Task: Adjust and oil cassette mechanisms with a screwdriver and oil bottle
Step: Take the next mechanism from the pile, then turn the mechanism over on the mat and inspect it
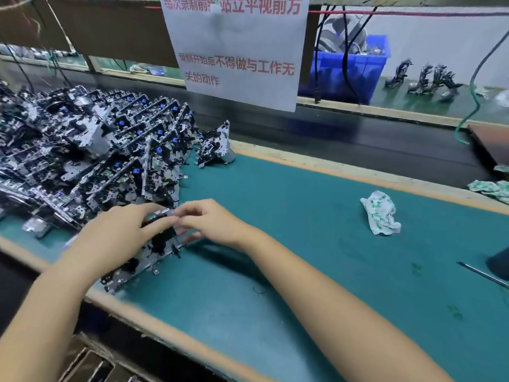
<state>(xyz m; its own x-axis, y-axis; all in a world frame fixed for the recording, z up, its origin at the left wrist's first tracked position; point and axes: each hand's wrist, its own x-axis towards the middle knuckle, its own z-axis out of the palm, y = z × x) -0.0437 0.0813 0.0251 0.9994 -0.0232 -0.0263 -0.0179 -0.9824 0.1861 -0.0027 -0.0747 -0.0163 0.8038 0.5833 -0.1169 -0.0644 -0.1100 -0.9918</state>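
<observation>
Two bare forearms reach in from the bottom edge, the left from the lower-left corner, the right from the lower middle, and meet over the near-left part of the green mat (316,244). Between them a cassette mechanism (143,260) stands tilted on one long edge, close to the mat's wooden front border. Left hand (118,232) lies over the upper face of the mechanism, palm down, fingers curled round its top edge. Right hand (212,221) comes in from the other side with the wrist bent, fingers drawn together and pinching a small part at the mechanism's top corner; the thumb tip shows lower, against its side.

Behind the hands a big pile of mechanisms (91,150) covers the mat's left end, and one more (214,144) stands apart at its right. Farther right a crumpled rag (381,213) lies on the mat, well away from the hands. At the right edge a thin metal shaft (482,274) rests on the mat; whether it is the screwdriver cannot be told.
</observation>
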